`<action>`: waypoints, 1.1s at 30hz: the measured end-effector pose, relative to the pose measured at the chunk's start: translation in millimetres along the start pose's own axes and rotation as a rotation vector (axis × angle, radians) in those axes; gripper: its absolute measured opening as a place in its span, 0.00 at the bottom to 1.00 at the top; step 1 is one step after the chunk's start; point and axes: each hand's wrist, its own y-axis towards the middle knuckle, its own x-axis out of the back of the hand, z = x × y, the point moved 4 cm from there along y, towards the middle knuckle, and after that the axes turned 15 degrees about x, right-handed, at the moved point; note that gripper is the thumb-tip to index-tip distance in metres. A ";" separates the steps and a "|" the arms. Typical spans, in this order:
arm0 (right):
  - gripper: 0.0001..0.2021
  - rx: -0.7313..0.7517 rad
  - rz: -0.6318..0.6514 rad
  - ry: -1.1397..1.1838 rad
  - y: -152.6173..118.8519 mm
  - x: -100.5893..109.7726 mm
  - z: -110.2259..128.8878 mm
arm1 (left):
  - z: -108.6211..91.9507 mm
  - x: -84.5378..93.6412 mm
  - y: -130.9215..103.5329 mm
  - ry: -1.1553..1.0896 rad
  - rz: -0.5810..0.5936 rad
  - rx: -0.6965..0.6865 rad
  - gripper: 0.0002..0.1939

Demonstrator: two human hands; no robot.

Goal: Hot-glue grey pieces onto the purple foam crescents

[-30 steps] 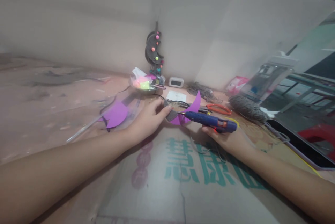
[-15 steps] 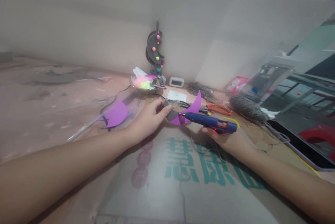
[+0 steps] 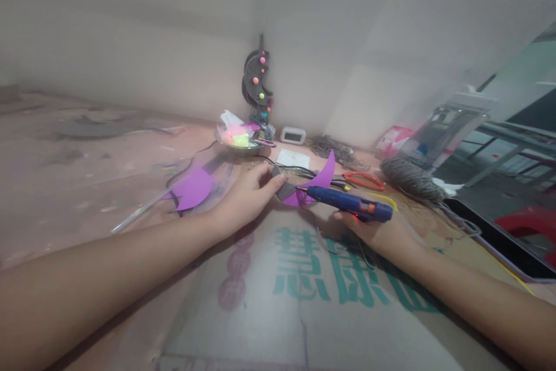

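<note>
Between the thumb and fingers of my left hand (image 3: 252, 193) is a small dark grey piece (image 3: 284, 190); its material is hard to make out. My right hand (image 3: 377, 229) is wrapped round a blue hot glue gun (image 3: 347, 202), which glows red near the grip. The gun's nozzle points left, and its tip is at the grey piece's right edge. Just behind both lies a purple crescent (image 3: 325, 175), partly covered by the gun and the grey piece. Beneath my hands is a cardboard sheet (image 3: 260, 336) with green and red print.
A purple cutout (image 3: 194, 188) and a clear glue stick (image 3: 139, 209) lie left. Behind stand a bowl (image 3: 241, 150), a decorated grey crescent (image 3: 256, 79) and a small clock (image 3: 293, 135). Orange-handled scissors (image 3: 365, 180), grey yarn (image 3: 410, 179) and a phone (image 3: 499, 238) are right.
</note>
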 end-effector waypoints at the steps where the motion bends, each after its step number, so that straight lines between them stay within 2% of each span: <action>1: 0.07 0.006 -0.002 -0.008 0.1 0.1 0.2 | 0.2 -0.2 0.1 -0.002 0.004 0.000 0.15; 12: 0.07 0.025 0.002 -0.053 -1.0 1.2 1.1 | -1.8 0.6 -0.9 0.009 -0.004 -0.007 0.15; 17: 0.06 -0.019 0.019 -0.029 -0.8 1.2 0.9 | -0.1 0.2 0.1 0.014 -0.003 -0.011 0.15; 33: 0.06 0.009 -0.013 -0.025 -1.0 1.5 -0.4 | 0.7 0.0 0.2 -0.004 -0.004 -0.010 0.15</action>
